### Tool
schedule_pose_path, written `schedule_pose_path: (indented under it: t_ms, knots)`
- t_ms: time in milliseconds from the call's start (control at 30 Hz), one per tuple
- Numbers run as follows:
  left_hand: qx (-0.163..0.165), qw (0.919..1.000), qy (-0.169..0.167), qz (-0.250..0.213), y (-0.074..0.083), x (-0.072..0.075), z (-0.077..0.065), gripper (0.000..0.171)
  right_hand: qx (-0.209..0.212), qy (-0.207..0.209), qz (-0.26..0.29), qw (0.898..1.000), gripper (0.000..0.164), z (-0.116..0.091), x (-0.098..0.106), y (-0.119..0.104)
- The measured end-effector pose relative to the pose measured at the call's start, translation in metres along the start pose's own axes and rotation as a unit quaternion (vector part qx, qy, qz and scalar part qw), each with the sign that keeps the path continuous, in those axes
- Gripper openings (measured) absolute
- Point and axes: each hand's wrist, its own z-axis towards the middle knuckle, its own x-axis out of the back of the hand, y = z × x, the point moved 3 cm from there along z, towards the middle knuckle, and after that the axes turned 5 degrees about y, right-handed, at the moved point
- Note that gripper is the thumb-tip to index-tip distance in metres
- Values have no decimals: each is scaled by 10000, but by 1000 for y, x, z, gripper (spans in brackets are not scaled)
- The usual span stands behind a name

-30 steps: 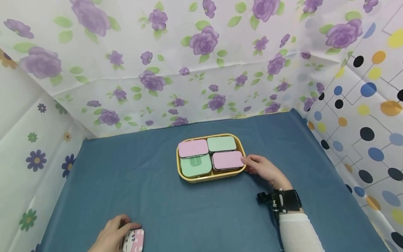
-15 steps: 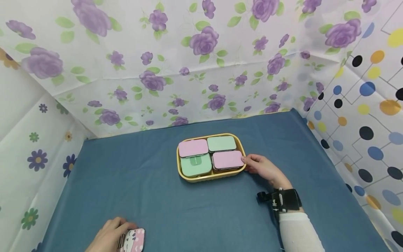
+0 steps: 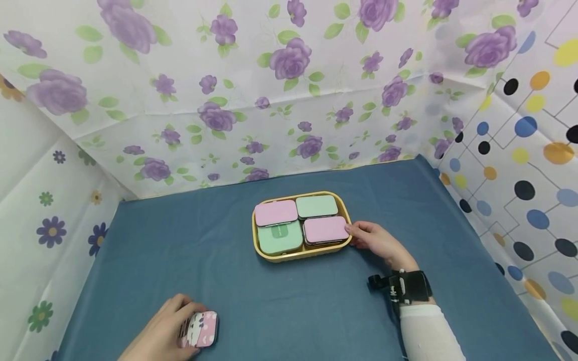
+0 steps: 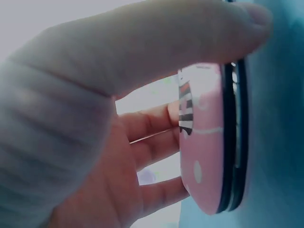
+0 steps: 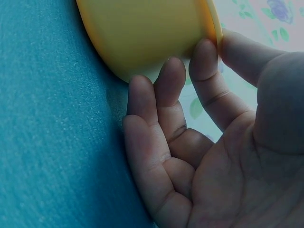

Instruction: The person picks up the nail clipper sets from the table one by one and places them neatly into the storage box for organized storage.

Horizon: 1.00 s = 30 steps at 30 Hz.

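Observation:
My left hand (image 3: pixel 164 331) grips a small pink tin (image 3: pixel 206 330) with a cartoon print, at the front left of the table. In the left wrist view, the thumb lies over one end of this tin (image 4: pixel 202 147) and the fingers touch its far side; its dark hinged edge faces the cloth. My right hand (image 3: pixel 381 245) pinches the right rim of a yellow plastic basket (image 3: pixel 295 257) between thumb and fingers. Seen from the right wrist, the other fingers rest near the basket's outer wall (image 5: pixel 142 33). Inside it lie two pink tins (image 3: pixel 276 213) and two green ones (image 3: pixel 280 240).
Blue cloth (image 3: pixel 271 306) covers the table. A floral sheet (image 3: pixel 253 100) hangs at the back, with patterned sheets on the left and right (image 3: pixel 524 210). A black strapped device (image 3: pixel 406 287) sits on my right wrist.
My left hand has moved slightly forward and right with the pink tin, which now shows more fully. The right hand and the basket have stayed in place.

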Motion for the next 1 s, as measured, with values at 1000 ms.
schedule_pose_path:
  t_ms: [1000]
  knots:
    - [-509, 9786, 1993, 19, 88, 15, 127, 72, -128, 69, 19, 9999, 46, -1, 1, -1]
